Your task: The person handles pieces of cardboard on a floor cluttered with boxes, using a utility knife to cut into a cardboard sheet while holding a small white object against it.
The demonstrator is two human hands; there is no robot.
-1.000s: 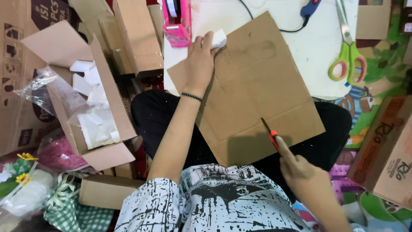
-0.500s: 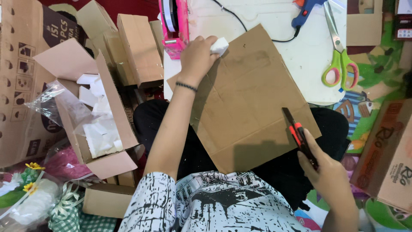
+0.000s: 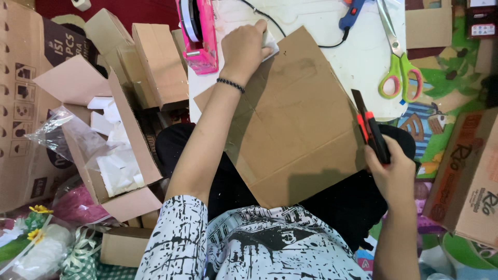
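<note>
A flat brown cardboard sheet (image 3: 295, 124) lies partly on a white table (image 3: 332, 31) and partly over my lap. My left hand (image 3: 248, 49) presses down on its far corner, with a small white piece under the fingers. My right hand (image 3: 391, 173) is off the sheet's right edge, closed around a black and red utility knife (image 3: 369, 129) whose blade points up and away from me. The blade is clear of the cardboard.
A pink tape dispenser (image 3: 199, 36), green-handled scissors (image 3: 397, 67) and a blue glue gun (image 3: 351, 9) with its cord rest on the table. An open cardboard box (image 3: 104, 150) with white pieces and plastic sits left. More boxes (image 3: 155, 57) stand behind it, one (image 3: 467, 176) at right.
My right hand has drawn the knife out of the sheet's near edge and lifted it to the right side. The left hand stayed on the far corner.
</note>
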